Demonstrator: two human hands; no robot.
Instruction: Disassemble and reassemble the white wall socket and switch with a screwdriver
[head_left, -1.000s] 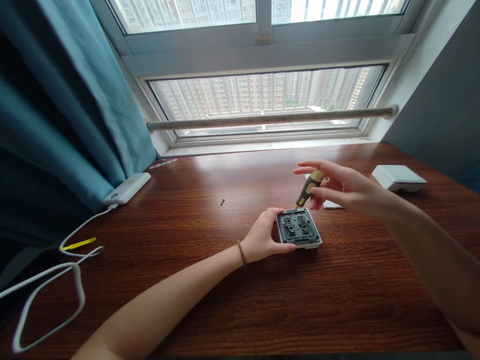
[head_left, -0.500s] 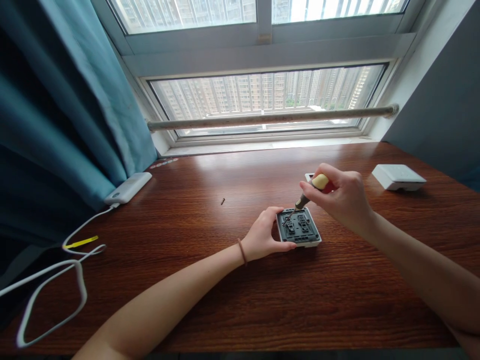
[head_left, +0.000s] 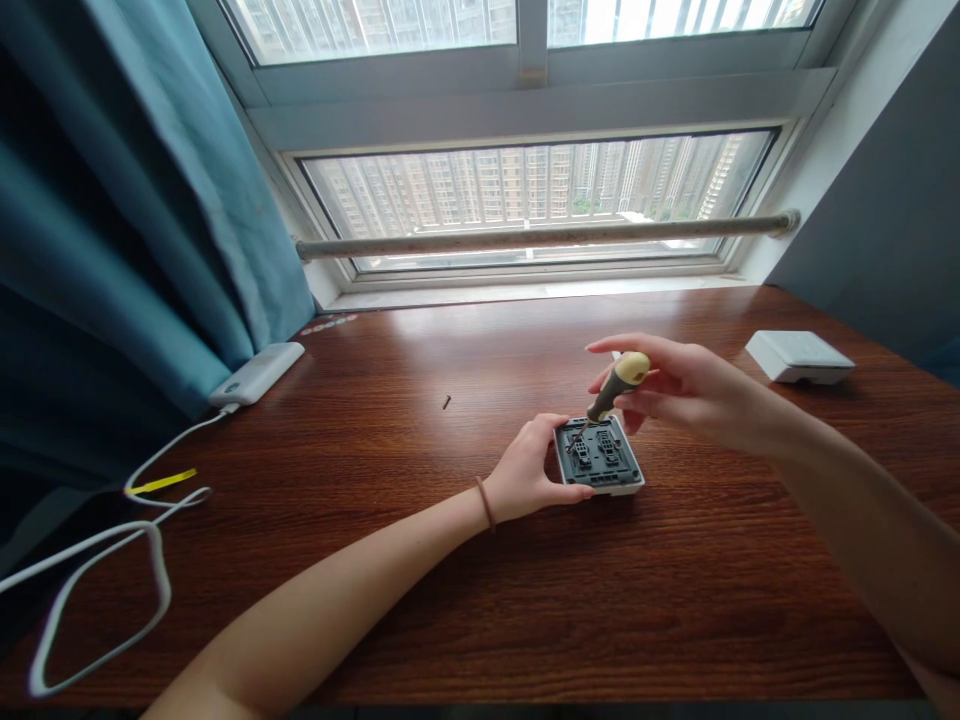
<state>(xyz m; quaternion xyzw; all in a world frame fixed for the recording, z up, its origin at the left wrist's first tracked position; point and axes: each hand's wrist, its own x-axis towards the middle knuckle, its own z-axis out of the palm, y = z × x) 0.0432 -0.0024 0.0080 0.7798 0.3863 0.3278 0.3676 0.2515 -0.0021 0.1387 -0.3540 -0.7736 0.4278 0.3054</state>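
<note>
My left hand (head_left: 534, 470) grips a square wall switch (head_left: 607, 465) by its left side, fingers on the far edge and thumb along the near edge. The switch has a white rim and a dark grey inner face with two raised mechanisms. A screwdriver (head_left: 619, 385) with a yellow and grey handle leans to the right, its tip at the switch's left part. Around its handle, my right hand (head_left: 667, 385) has a loose hold, index finger stretched out past the handle. A small white piece behind the handle is mostly hidden.
A small screw (head_left: 447, 402) lies left of the switch on the brown wooden table (head_left: 375, 600). At the right back sits a white square box (head_left: 799, 357). A white power bank (head_left: 257, 376) with a white cable (head_left: 161, 560) is near the blue curtain (head_left: 225, 220).
My right hand has loosened its tight grip on the screwdriver handle, with the index finger now extended and the wrist turned. My left hand and the switch have stayed put.
</note>
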